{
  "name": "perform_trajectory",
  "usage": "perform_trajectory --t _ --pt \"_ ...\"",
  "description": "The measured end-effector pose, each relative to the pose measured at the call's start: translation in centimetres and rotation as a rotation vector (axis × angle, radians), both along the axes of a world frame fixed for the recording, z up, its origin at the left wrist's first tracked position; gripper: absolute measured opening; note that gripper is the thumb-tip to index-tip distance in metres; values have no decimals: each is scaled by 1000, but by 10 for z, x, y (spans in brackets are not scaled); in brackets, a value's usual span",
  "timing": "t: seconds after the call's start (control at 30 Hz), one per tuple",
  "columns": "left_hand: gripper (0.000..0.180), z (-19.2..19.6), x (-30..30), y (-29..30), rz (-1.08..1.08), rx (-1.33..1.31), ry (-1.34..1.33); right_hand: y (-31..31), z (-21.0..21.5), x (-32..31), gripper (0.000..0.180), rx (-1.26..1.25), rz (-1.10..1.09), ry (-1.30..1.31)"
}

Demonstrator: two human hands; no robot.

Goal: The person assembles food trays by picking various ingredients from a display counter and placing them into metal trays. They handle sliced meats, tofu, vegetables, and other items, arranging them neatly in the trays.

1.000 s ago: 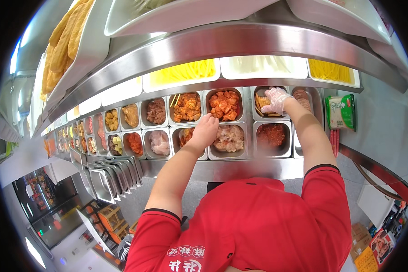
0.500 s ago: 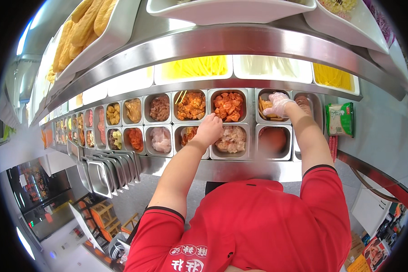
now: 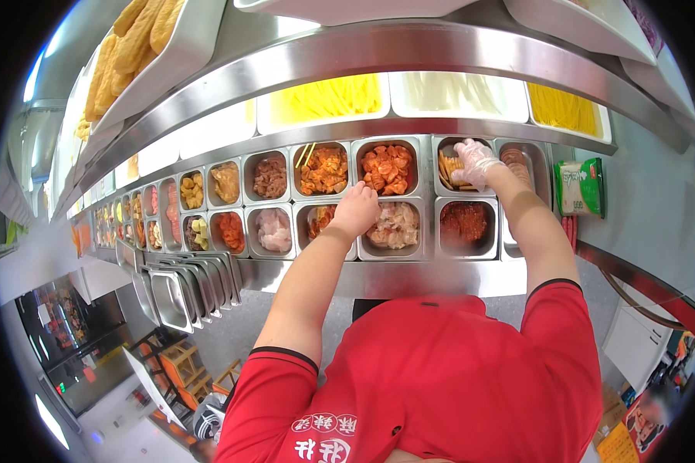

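While the left hand point(image 3: 357, 208) curls over a pan point(image 3: 394, 226), the gloved right hand point(image 3: 475, 162) pinches sticks point(image 3: 449, 168).

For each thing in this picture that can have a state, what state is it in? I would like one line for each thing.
left hand: bare, curled, resting on the rim between the steel pans.
right hand: in a clear glove, reaching into the pan of tan sticks.
pan of orange chunks: uncovered, filled.
pan of pale meat: uncovered, filled.
pan of red food: uncovered, partly filled.
spare steel pans: stacked, leaning.
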State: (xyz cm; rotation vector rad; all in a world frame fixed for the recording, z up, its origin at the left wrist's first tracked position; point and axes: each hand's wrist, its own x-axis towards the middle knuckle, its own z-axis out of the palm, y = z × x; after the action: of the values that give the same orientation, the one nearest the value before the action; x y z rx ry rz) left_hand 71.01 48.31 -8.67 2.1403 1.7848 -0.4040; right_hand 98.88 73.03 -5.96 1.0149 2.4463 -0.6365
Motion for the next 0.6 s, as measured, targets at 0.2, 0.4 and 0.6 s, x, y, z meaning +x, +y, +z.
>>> perform_trajectory --t 0.2,0.4,0.6 --pt "27 -1 0 0 20 -3 -38 -3 -2 65 27 428 -304 482" --pt "32 1 1 -2 9 17 -18 -56 8 143 37 -55 -618 92" --pt "28 3 5 -2 -5 4 22 -138 0 130 58 -119 -648 -22"
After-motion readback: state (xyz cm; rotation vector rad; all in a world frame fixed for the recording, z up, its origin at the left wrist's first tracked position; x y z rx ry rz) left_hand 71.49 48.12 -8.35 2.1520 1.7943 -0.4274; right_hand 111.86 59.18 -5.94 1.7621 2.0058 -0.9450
